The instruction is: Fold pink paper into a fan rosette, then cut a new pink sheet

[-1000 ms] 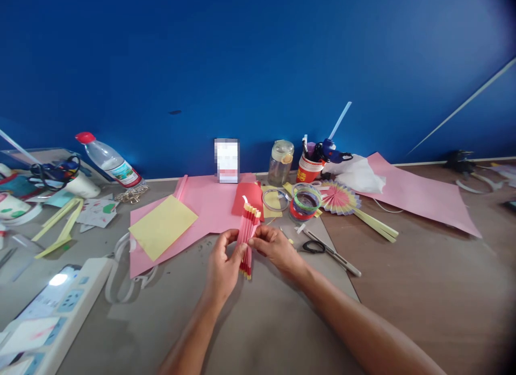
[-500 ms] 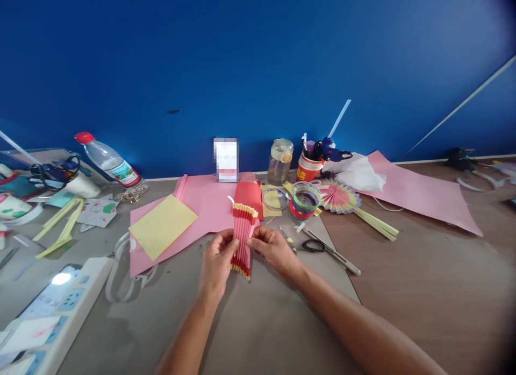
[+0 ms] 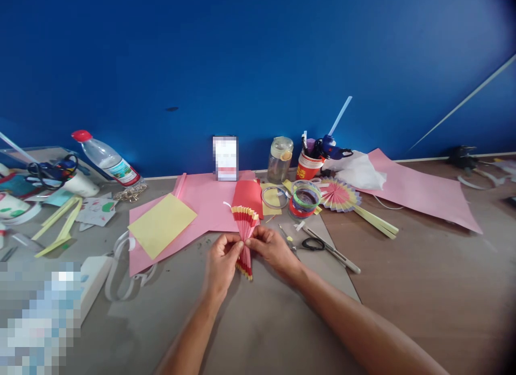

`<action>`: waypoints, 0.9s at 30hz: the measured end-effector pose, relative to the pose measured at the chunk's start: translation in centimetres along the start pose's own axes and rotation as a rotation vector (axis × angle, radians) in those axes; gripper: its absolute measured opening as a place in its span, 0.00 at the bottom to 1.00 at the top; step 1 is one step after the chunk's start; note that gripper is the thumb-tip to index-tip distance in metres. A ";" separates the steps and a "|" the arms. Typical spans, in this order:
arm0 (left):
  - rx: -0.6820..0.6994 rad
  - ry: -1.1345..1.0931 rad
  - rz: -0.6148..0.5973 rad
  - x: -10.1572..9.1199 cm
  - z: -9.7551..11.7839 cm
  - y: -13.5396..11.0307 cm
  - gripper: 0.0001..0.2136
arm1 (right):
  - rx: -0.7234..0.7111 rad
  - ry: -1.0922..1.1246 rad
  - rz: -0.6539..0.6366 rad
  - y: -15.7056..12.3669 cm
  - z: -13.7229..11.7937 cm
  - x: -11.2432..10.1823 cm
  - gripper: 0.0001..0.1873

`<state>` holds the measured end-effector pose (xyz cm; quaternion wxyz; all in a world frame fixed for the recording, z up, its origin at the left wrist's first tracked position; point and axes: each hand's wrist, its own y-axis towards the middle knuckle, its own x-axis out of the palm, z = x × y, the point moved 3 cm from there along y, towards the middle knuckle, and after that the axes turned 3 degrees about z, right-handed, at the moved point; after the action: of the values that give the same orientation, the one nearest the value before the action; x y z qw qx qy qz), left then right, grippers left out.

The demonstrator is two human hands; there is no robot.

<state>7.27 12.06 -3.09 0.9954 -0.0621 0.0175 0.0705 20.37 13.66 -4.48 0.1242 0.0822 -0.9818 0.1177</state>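
A pleated paper fan (image 3: 244,220), pink with red and yellow bands at both ends, stands above the table between my hands. My left hand (image 3: 224,256) pinches its middle from the left, thumb on the folds. My right hand (image 3: 271,247) grips the same spot from the right. The squeezed middle is narrow, and the pleats flare above and below it. A thin white strip sticks out at the fan's upper left. Behind the fan lies a red paper piece (image 3: 247,195) on a large pink sheet (image 3: 209,203).
Left are a yellow sheet (image 3: 163,226), a tilted bottle (image 3: 108,160) and a power strip (image 3: 94,278). Right are tape rolls (image 3: 304,200), a paper cup of tools (image 3: 309,166), a glass jar (image 3: 280,160), a utility knife (image 3: 334,250) and a finished round fan (image 3: 341,195). A phone (image 3: 226,158) stands at the wall.
My two hands have come closer together, pinching the fan's middle narrower. Its upper and lower ends now flare out more.
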 end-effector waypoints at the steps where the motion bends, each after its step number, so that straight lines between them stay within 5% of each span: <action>1: -0.001 0.000 -0.014 0.0 0.0 -0.1 0.08 | -0.002 0.004 -0.005 0.0 0.0 0.0 0.18; 8: 0.057 0.083 -0.050 -0.1 0.0 -0.1 0.08 | 0.004 0.031 -0.007 0.1 0.0 0.0 0.19; 15: 0.313 0.347 -0.026 -0.2 2.1 -0.2 0.04 | 0.037 0.042 -0.044 0.2 0.4 -0.1 0.18; 22: 0.079 0.406 -0.177 -0.2 1.6 -0.3 0.05 | 0.112 0.136 -0.123 0.1 0.2 -0.3 0.17; 27: 0.045 0.342 -0.222 -0.2 0.9 -0.2 0.06 | 0.112 0.222 -0.139 0.2 0.3 -0.2 0.17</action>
<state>7.14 11.97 -2.14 0.9808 -0.0522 0.1807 -0.0517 20.46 13.79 -4.81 0.2349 0.1432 -0.9459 0.1719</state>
